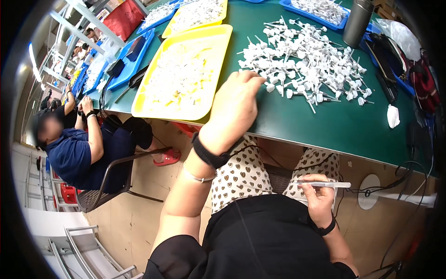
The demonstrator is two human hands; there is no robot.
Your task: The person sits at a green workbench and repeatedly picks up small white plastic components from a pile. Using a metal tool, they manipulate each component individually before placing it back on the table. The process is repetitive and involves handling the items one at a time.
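My left hand (236, 103) reaches over the table's front edge, between the yellow tray and the pile of small white plastic parts with thin metal stems (304, 63). Its fingers are bent and drawn together, with the fingertips at the pile's near left edge; what they hold, if anything, is hidden. Low over my lap, my right hand (319, 204) is closed on silver tweezers (332, 184), held roughly level between thumb and fingers. The yellow tray (218, 69) holds many small, pale, thin pieces too fine to make out.
The green table (306, 130) also carries blue trays, another yellow tray (224, 11), a dark metal flask (357, 23) and a crumpled white scrap (393, 116). Cables (420, 174) hang at the right. A person in dark blue (72, 151) sits at the left.
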